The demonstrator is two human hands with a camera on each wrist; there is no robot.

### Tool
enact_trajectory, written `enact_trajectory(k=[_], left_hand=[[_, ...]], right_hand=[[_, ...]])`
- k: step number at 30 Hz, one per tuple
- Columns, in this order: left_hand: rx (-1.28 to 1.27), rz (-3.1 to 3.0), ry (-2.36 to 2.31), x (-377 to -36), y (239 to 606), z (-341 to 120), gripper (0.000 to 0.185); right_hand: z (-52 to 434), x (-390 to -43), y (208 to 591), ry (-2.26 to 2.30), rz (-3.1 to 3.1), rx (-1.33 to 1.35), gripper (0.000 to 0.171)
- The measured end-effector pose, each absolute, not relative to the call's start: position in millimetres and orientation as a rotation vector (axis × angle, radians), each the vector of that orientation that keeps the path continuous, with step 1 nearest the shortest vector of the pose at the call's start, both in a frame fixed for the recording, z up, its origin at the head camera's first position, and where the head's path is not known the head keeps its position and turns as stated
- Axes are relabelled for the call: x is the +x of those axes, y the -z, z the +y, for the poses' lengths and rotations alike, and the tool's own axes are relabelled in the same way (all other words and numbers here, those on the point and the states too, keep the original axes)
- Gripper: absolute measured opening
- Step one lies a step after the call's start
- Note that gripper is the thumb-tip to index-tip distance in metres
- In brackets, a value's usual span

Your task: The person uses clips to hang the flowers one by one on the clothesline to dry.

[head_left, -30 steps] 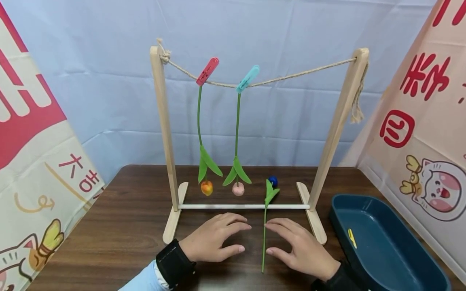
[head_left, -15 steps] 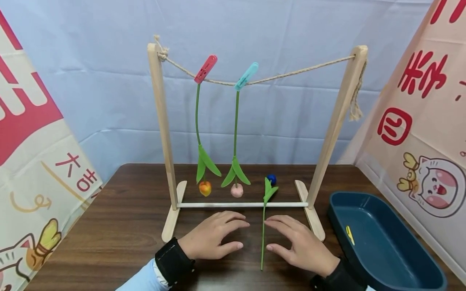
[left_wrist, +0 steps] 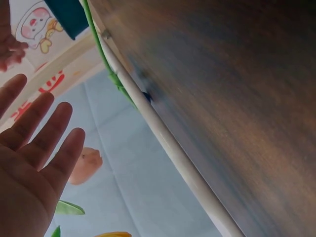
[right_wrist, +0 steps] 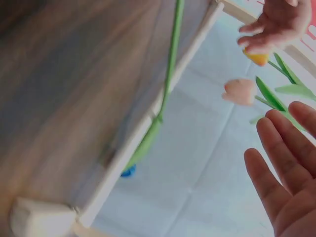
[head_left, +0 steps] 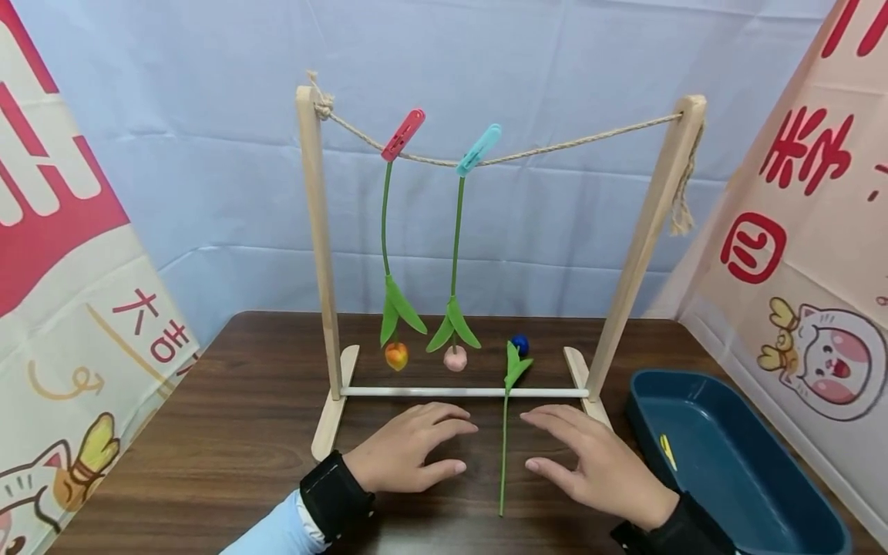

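The blue-headed flower [head_left: 505,432] is lying flat on the table [head_left: 229,432], its stem crossing the white rail of the wooden rack [head_left: 465,392]. The left hand [head_left: 405,451] is resting just left of the stem, fingers relaxed and spread. The right hand [head_left: 597,462] is hovering just right of it, fingers straight, holding nothing.

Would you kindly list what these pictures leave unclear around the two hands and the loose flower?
- Yellow item in the blue tray, head view: too small to identify.
- Left hand and right hand, head view: table contact hidden beneath the palms.
- Blue flower, right wrist view: the white crossbar covers most of its bloom.
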State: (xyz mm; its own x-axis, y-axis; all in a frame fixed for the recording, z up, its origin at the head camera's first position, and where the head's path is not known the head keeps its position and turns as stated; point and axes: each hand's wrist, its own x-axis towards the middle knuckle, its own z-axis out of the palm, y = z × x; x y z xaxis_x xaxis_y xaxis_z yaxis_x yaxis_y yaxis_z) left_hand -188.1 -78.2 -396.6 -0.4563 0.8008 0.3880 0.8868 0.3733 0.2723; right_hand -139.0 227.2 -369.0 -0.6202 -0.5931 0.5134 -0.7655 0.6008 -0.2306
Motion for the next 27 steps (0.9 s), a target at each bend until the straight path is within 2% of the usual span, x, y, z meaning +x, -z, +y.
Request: enact_trajectory(k=[17,27], left_hand=[[-1.537,-2.413,0.654,-187,398,-77,0.044],[-1.537,-2.415,0.667,-188,397,-77,0.044]], right_hand=[[296,-137,302,-0.359,-2.616,0.794,0.049],[340,-159,298,-0.429,-2.924,0.470,0.057]])
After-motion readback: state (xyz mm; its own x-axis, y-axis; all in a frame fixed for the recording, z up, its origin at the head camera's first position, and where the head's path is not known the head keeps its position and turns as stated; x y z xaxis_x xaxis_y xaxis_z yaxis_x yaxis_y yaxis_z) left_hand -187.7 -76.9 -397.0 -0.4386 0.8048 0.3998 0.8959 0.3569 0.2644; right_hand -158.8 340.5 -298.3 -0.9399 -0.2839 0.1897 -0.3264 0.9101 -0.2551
